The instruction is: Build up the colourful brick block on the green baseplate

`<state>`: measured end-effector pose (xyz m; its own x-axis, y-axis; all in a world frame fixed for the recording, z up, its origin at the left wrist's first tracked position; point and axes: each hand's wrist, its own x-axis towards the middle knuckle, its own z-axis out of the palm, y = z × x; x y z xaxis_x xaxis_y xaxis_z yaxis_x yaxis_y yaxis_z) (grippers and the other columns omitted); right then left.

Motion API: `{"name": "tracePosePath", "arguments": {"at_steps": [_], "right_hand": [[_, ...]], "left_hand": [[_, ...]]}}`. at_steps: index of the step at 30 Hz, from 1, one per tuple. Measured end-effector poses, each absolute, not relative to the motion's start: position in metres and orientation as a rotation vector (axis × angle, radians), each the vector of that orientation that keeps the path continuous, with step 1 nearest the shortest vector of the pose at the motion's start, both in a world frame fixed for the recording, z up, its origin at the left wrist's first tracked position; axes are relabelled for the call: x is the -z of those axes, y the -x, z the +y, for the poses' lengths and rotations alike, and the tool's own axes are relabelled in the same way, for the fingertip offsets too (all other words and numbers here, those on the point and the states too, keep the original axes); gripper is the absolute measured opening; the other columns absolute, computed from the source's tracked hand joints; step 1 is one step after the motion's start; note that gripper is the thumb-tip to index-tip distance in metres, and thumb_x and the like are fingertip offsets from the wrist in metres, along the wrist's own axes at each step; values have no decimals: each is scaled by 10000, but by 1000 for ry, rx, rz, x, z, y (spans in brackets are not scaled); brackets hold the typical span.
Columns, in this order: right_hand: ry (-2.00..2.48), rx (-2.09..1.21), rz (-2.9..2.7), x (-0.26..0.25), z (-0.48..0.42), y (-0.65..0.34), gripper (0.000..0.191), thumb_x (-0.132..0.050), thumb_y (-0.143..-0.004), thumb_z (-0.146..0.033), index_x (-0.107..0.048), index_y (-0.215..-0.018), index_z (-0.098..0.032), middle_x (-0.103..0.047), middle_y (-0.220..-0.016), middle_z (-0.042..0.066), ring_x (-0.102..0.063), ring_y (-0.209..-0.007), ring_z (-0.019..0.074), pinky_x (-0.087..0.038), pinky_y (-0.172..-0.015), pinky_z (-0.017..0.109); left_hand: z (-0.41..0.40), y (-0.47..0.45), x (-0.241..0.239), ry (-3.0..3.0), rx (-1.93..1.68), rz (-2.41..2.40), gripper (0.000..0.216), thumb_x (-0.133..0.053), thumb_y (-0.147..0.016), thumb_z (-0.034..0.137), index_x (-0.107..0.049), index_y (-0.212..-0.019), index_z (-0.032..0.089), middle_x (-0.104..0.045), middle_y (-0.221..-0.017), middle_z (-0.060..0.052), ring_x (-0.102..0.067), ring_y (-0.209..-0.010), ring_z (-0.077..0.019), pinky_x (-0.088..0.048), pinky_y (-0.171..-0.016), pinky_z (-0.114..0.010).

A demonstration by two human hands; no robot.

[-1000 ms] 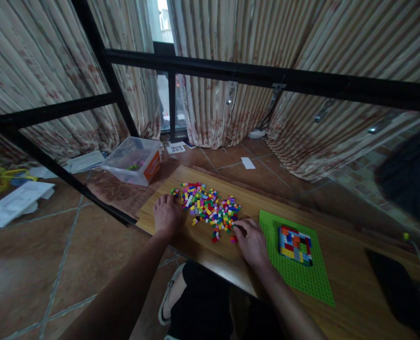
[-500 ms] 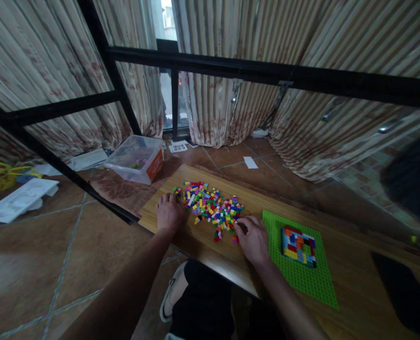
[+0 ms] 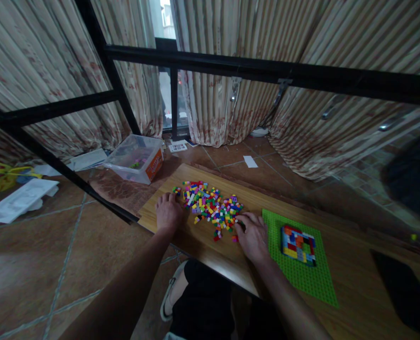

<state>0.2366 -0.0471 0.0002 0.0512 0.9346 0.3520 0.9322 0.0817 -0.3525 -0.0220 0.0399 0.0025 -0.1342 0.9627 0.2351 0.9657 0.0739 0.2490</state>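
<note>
A loose pile of small, many-coloured toy bricks (image 3: 210,204) is spread over the wooden table (image 3: 199,241). My left hand (image 3: 167,212) lies on the wood at the pile's left side, palm down with its fingers stretched forward, holding nothing. At the pile's right edge, the thumb and fingers of my right hand (image 3: 254,236) are curled into a pinch on a small pale toy brick, which is mostly hidden. Right of that hand is a green studded baseplate (image 3: 277,264), bearing a flat square build (image 3: 297,245) of mixed colours with a dark-blue edge.
A clear plastic box (image 3: 135,158) with an orange label stands on the floor beyond the table's left end, a few pieces inside. Black metal bars (image 3: 213,60) cross in front of the curtains (image 3: 213,108). A dark flat object (image 3: 401,288) lies at the table's right.
My right hand has barely shifted at the pile's right edge. The left hand, the bricks and the baseplate stay where they were.
</note>
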Motion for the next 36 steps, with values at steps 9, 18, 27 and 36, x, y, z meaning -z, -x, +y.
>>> {"name": "tracePosePath", "arguments": {"at_steps": [9,18,27,36], "right_hand": [[1846,35,-1889,-1,-47,-237,132,-557,-879,-284,-677,-850,-236,-638,-969,55,-490,-921,240,-331,-784,368],[1840,1,-1967,-8,-49,-237,112,-588,-869,-287,-672,-806,-246,-661,-905,33,-488,-921,241,-310,-778,369],[1790,-58,-1941,-21,-49,-233,174,-562,-887,-267,-696,-778,-247,-670,-840,33,-523,-888,233,-349,-785,371],[1710,-361,-1521,-34,-92,-266,235,-494,-911,-370,-683,-907,-231,-718,-927,48,-645,-875,207,-482,-801,336]], "left_hand": [[41,22,-2,2064,535,-2305,360,-411,-873,178,-593,-1183,161,-581,-1196,-138,-509,-1116,-279,-401,-918,-399],[41,22,1,2056,563,-2303,358,-418,-873,183,-596,-1182,158,-584,-1201,-137,-504,-1114,-283,-394,-931,-406],[41,23,-3,2058,538,-2283,375,-411,-862,167,-591,-1190,145,-593,-1191,-144,-513,-1112,-292,-412,-897,-406],[42,24,-2,2054,535,-2255,377,-399,-871,192,-594,-1190,143,-598,-1176,-148,-516,-1090,-305,-411,-896,-414]]}}
